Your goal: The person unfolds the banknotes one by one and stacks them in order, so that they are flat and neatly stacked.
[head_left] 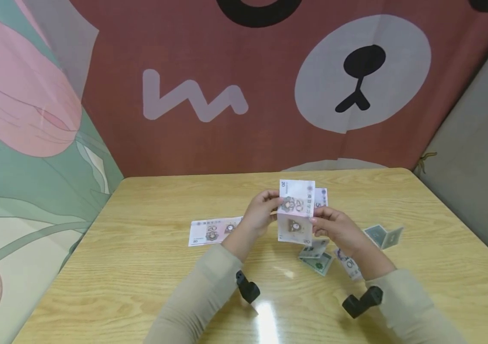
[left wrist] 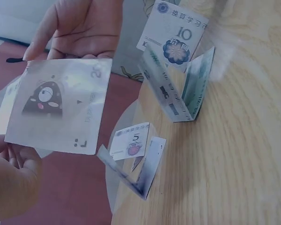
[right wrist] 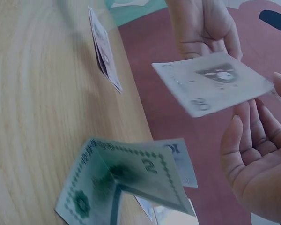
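Observation:
Both hands hold up a pinkish 20 play banknote (head_left: 296, 206) above the table, with a crease across its middle. My left hand (head_left: 261, 213) pinches its left edge between thumb and fingers. On the opposite edge, my right hand (head_left: 337, 228) pinches it near the crease. The left wrist view shows the lower half of the held banknote (left wrist: 61, 105), with a cartoon figure on it. Behind it and partly hidden is a purple 5 note (head_left: 321, 196). A folded green note (head_left: 318, 262) stands tented below the right hand.
Another 20 note (head_left: 211, 232) lies on the wooden table (head_left: 132, 286), left of the left wrist. Beside the right forearm are a 10 note (head_left: 348, 265) and a folded greenish note (head_left: 383, 237). A printed cloth (head_left: 205, 143) hangs behind the table's far edge.

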Action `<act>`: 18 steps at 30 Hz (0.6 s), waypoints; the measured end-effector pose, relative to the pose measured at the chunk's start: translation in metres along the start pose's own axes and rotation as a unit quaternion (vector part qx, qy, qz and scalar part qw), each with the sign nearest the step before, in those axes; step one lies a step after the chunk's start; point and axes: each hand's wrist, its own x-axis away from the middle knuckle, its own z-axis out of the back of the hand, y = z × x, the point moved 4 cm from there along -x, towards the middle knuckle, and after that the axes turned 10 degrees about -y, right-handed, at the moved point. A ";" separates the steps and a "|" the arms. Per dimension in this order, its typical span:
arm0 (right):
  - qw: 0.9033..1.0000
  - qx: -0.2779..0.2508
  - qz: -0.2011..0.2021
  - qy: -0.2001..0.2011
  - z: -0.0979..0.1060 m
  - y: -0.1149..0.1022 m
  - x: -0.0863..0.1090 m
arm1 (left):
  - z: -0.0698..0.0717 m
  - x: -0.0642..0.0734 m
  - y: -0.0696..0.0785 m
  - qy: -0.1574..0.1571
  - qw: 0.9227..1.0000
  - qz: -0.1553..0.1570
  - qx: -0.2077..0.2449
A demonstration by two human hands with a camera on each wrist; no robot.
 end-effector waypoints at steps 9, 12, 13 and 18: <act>0.996 0.057 -0.060 -0.019 -0.013 0.011 -0.006 | 0.006 0.005 0.010 0.032 0.998 -0.012 0.051; 0.996 0.058 -0.061 -0.028 -0.016 0.014 -0.007 | 0.009 0.006 0.012 0.045 0.996 -0.016 0.074; 0.996 0.059 -0.061 -0.029 -0.017 0.015 -0.007 | 0.010 0.006 0.012 0.047 0.995 -0.017 0.081; 0.996 0.064 -0.058 -0.020 -0.021 0.019 -0.010 | 0.017 0.009 0.011 0.055 0.992 -0.030 0.114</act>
